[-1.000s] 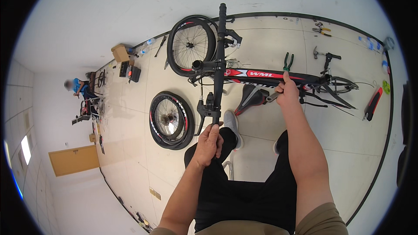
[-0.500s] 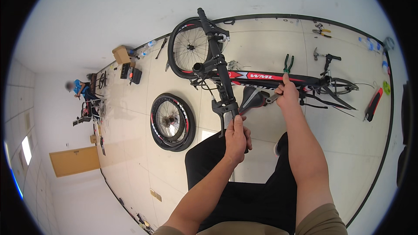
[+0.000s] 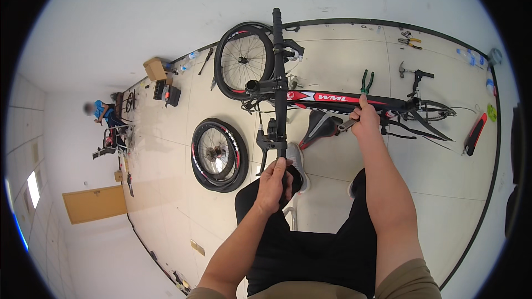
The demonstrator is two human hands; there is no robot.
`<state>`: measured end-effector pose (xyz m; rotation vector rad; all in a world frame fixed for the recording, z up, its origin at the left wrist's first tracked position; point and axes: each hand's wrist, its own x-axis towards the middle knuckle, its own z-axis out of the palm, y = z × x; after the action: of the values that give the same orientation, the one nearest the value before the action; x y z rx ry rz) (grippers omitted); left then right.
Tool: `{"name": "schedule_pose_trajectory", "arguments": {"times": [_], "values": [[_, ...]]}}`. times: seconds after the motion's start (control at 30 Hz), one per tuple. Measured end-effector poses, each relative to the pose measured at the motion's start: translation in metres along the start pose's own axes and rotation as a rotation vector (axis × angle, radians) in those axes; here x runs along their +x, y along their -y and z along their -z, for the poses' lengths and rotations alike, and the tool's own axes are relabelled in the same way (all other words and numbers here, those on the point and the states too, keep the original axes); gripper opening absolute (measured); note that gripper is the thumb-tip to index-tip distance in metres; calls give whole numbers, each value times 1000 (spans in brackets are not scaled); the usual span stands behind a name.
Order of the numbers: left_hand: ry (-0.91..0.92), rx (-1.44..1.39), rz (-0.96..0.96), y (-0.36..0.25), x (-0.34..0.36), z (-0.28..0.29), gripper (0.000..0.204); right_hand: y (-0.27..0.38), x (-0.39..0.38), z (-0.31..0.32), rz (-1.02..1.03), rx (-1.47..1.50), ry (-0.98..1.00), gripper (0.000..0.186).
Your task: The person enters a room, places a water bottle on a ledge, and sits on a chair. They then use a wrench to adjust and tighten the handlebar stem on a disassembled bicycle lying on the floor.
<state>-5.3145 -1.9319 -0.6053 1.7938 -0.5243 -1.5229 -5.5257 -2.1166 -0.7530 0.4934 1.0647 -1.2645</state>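
Left hand point(image 3: 274, 181) wrapped tight round the near end of a black handlebar point(image 3: 279, 83), right hand point(image 3: 366, 122) shut on the bike frame point(image 3: 343, 99), loose wheel point(image 3: 219, 155) on the floor nearby.

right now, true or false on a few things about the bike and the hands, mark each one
1. The left hand grips the near end of the black handlebar. True.
2. The right hand rests on the loose wheel on the floor. False: it is on the bike's red and black frame tube, apart from that wheel.
3. A wheel is mounted at the front of the bike. True.
4. The green-handled pliers are in the left hand. False: they lie on the floor beyond the frame.
5. A saddle lies on the floor near the frame. True.
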Motion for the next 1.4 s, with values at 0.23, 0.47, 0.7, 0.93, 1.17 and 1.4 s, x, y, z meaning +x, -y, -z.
{"name": "schedule_pose_trajectory", "arguments": {"times": [0.23,0.47,0.7,0.93,1.17,1.4], "values": [[21,94,-41,-14,-2,16,49,0,-2,-1,2,-4,25,24],[9,200,7,-23,6,8,37,1,-1,-1,25,-39,21,24],[-122,340,-104,-25,10,-5,30,1,1,0,25,-6,54,26],[-173,401,-168,-38,-14,-14,25,2,-6,-4,32,-5,-10,28],[-158,459,-154,-57,-24,-13,24,2,-4,-5,37,-9,-13,27],[-172,485,-162,-53,-24,-6,21,0,-4,-2,28,3,24,23]]}}
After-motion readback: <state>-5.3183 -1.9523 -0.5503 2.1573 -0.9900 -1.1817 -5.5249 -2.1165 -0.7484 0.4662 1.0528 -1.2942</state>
